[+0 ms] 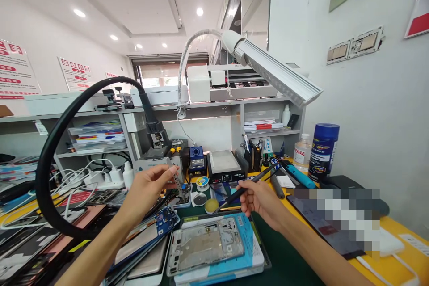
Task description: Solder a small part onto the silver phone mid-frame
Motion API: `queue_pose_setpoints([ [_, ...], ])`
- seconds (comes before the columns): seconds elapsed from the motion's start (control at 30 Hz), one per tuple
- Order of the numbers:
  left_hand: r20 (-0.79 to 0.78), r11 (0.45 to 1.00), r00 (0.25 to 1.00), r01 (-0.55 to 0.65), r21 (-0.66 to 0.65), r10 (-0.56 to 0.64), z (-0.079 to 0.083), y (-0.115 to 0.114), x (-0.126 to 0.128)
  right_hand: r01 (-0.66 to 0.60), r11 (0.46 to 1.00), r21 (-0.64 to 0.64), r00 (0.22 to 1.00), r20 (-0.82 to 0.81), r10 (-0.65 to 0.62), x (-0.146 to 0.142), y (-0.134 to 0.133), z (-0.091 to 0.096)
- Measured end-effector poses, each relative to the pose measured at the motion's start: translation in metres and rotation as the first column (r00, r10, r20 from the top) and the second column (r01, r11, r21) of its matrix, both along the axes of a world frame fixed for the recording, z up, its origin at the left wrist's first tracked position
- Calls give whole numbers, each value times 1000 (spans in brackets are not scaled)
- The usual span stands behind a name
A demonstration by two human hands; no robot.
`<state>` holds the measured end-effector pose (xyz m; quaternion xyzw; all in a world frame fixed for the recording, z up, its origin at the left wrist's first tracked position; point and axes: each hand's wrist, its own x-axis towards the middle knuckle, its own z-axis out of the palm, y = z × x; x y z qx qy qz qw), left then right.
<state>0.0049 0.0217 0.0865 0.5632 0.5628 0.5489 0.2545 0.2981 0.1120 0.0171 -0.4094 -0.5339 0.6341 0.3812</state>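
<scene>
My left hand [150, 184] is raised over the bench and pinches a small perforated metal part [174, 178] between thumb and fingers. My right hand [259, 196] grips a thin black soldering iron [246, 187] like a pen, its tip angled down-left toward a small round tin of yellow paste [212, 205]. In front of both hands lies an opened phone frame [206, 243] on a blue-and-white pad [241, 250]. A dark green mat [284, 259] lies under them.
A thick black hose [50, 152] arcs over the left side. Phone screens and backs [147, 237] pile up at left. A hot plate [224, 165], solder station [196, 158], gooseneck lamp [275, 73], blue canister [323, 145], clear bottle [302, 152] and shelves stand behind.
</scene>
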Motion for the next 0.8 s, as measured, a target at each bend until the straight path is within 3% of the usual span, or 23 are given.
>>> queue_pose_setpoints([
  [0.17,-262,989,954,141,-40,-146,39,-15,-2,-55,997,58,998,31,54,-2,-3,4],
  [0.3,-354,946,878,290,-143,-322,58,-15,7,-154,983,100,986,76,147,-11,-9,24],
  [0.57,-261,839,800,488,-241,-541,63,9,21,-478,863,167,859,294,419,-48,-23,81],
  [0.7,-240,766,730,583,-271,-640,69,14,24,-560,792,242,787,455,418,-66,-21,90],
  [0.8,-244,749,711,595,-292,-660,71,15,24,-592,758,274,742,552,380,-77,-20,94],
])
